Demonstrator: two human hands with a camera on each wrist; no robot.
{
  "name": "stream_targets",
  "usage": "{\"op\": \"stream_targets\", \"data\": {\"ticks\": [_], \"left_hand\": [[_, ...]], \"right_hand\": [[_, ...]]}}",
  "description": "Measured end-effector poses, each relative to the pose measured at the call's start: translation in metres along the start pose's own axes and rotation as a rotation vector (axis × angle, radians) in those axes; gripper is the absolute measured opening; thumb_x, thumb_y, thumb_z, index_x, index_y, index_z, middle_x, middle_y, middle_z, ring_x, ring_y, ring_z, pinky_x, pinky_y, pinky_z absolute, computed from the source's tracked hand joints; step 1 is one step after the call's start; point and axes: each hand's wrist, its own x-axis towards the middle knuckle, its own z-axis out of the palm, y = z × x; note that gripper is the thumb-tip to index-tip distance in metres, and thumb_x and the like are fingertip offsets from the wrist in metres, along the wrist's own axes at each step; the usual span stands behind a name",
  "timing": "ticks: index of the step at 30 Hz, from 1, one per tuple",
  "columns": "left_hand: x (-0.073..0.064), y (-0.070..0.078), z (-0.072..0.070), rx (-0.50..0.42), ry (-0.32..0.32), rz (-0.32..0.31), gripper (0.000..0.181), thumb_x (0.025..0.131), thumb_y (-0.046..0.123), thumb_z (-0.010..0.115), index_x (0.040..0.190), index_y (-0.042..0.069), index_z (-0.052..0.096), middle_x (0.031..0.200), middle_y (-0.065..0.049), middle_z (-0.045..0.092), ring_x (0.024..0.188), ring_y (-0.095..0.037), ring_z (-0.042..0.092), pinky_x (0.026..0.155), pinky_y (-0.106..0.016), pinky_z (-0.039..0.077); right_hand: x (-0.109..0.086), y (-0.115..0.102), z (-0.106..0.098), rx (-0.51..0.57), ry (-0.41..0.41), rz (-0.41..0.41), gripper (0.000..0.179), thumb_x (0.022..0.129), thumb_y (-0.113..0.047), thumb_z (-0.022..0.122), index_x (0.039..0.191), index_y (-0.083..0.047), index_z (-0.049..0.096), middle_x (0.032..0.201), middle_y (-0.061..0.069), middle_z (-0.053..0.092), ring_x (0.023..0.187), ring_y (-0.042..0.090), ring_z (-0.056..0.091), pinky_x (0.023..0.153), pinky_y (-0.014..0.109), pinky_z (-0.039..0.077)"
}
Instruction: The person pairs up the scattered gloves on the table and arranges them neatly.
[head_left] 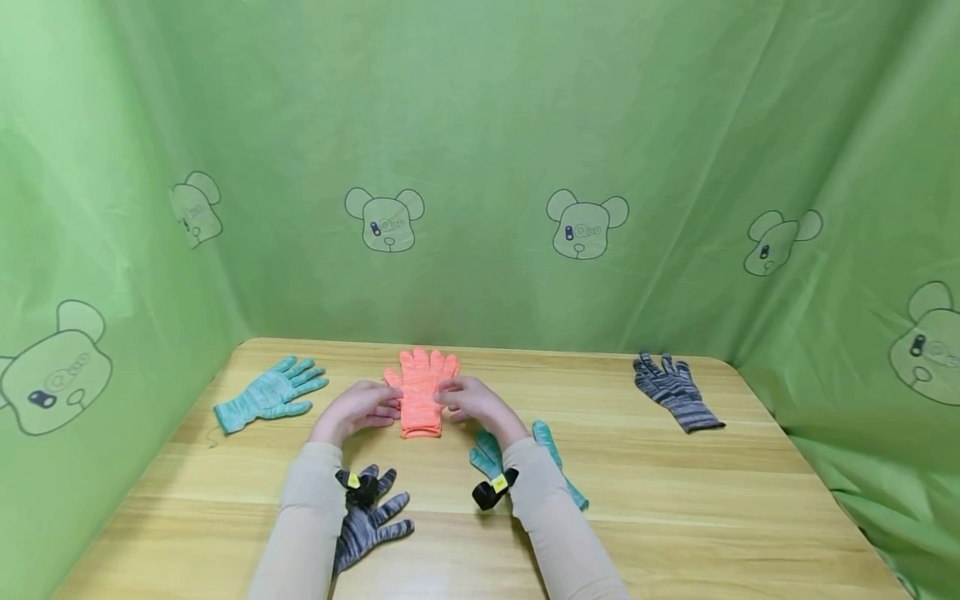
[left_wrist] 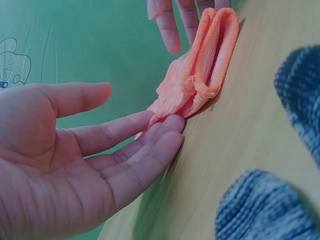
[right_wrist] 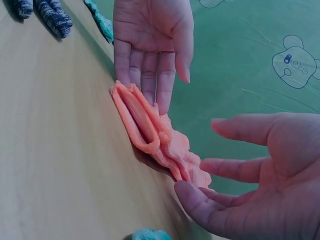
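Observation:
An orange knit glove (head_left: 422, 392) lies on the table in the head view, fingers toward the back and cuff toward me. Its cuff (right_wrist: 136, 117) gapes a little in the right wrist view. My left hand (head_left: 365, 407) touches the left side of the glove with extended fingertips, the thumb held apart, as the left wrist view shows. On the opposite side my right hand (head_left: 474, 398) has its fingertips at the glove's edge, thumb raised away from it. Neither hand's fingers curl round the fabric.
A teal glove (head_left: 273, 394) lies at the back left, and a dark grey striped glove (head_left: 677, 393) at the back right. Another grey glove (head_left: 367, 527) is partly under my left forearm, another teal glove (head_left: 550, 442) partly behind my right. Green curtains (head_left: 480, 283) enclose the wooden table (head_left: 675, 517).

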Motion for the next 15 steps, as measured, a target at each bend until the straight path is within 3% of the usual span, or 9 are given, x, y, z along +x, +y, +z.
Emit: {"op": "stream_targets", "data": {"ticks": [4, 8, 15], "left_hand": [[0.0000, 0.0000, 0.0005, 0.003, 0.005, -0.003, 0.042, 0.101, 0.018, 0.048, 0.131, -0.011, 0.049, 0.111, -0.018, 0.066, 0.089, -0.016, 0.066, 0.089, -0.032, 0.057], [-0.0006, 0.0008, 0.0016, 0.001, 0.006, -0.012, 0.041, 0.101, 0.018, 0.049, 0.131, -0.010, 0.050, 0.109, -0.017, 0.066, 0.088, -0.015, 0.066, 0.087, -0.031, 0.057], [-0.0012, 0.0021, 0.0017, 0.001, -0.004, -0.016, 0.043, 0.101, 0.018, 0.049, 0.132, -0.011, 0.048, 0.111, -0.018, 0.065, 0.088, -0.015, 0.066, 0.087, -0.030, 0.057]], "right_hand": [[0.0001, 0.0010, -0.0017, 0.087, 0.017, 0.023, 0.047, 0.097, -0.022, 0.058, 0.137, 0.000, 0.047, 0.121, 0.017, 0.060, 0.095, 0.021, 0.059, 0.086, 0.034, 0.057], [-0.0004, 0.0020, -0.0041, 0.172, 0.004, 0.035, 0.049, 0.098, -0.022, 0.057, 0.139, 0.000, 0.044, 0.108, 0.013, 0.061, 0.079, 0.015, 0.056, 0.074, 0.028, 0.055], [-0.0033, -0.0018, -0.0047, 0.196, -0.024, 0.038, 0.047, 0.098, -0.021, 0.056, 0.138, -0.001, 0.044, 0.091, 0.006, 0.058, 0.070, 0.012, 0.053, 0.065, 0.024, 0.051]]}}
